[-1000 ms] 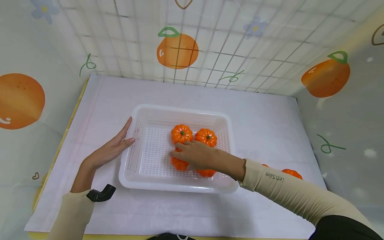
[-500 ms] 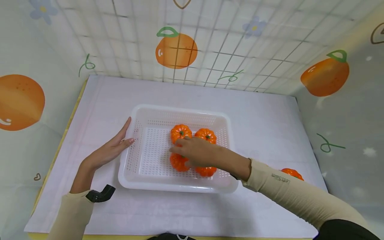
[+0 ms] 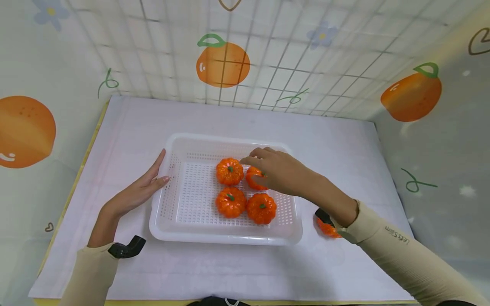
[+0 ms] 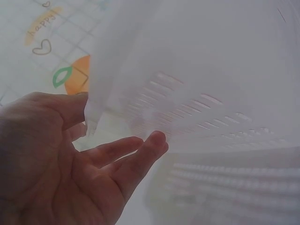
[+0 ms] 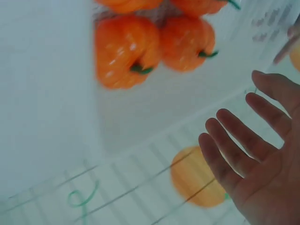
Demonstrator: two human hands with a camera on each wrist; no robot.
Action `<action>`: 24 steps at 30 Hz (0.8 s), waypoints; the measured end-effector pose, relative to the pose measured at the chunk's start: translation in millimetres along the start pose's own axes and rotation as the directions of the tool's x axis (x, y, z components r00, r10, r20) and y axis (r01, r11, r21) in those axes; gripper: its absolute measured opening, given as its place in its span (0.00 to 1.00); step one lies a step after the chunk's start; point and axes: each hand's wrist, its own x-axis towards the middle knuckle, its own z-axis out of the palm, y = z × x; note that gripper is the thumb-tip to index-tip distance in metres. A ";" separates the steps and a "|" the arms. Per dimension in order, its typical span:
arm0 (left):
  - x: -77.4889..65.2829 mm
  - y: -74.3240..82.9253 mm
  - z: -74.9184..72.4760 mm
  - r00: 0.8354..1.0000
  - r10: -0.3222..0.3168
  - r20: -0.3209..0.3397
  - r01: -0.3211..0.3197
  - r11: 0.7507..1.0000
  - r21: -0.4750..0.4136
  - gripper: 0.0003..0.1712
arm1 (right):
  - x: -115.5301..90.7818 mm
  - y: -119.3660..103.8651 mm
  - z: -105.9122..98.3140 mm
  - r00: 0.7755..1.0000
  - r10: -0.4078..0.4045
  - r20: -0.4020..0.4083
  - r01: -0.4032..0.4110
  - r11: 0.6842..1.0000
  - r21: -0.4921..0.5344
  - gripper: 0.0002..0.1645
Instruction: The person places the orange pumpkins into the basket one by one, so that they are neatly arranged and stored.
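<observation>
A white perforated plastic basket (image 3: pixel 199 236) holds several small orange pumpkins with green stems, including the lower-left pumpkin (image 3: pixel 231 203) and the lower-right pumpkin (image 3: pixel 262 209). My left hand (image 3: pixel 139 191) holds the basket's left side, thumb over the rim and fingertips against the outer wall, as the left wrist view shows. Nothing is in my right hand (image 3: pixel 281 170), which hovers over the right half of the basket and partly covers the upper-right pumpkin (image 3: pixel 253 178). In the right wrist view its fingers (image 5: pixel 243 136) are spread loosely, apart from the pumpkins.
Another orange pumpkin (image 3: pixel 327 228) lies on the white table right of the basket, partly hidden by the right forearm and its black wrist strap (image 3: pixel 324 216). Behind the table rises a white gridded backdrop (image 3: pixel 283 63) printed with oranges.
My right hand has lifted from the lower-left pumpkin and moved up and right, leaving that pumpkin in view inside the basket. The left hand keeps its place at the rim.
</observation>
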 end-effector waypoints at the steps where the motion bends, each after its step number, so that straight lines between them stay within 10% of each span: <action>1: -0.3 0.3 -0.1 1.000 -0.001 0.000 0.001 1.000 -0.001 0.42 | -3.7 4.9 -1.8 0.999 0.033 -0.004 -0.033 0.999 0.015 0.28; 16: -2.6 1.3 -1.3 1.000 0.002 0.009 -0.002 1.000 -0.004 0.43 | -101.2 75.7 1.5 0.890 0.454 -0.028 -0.446 0.883 0.145 0.33; 24: -2.5 2.2 -1.6 1.000 0.000 0.016 0.000 1.000 0.003 0.42 | -155.8 92.7 29.0 0.843 0.537 0.027 -0.524 0.810 0.264 0.35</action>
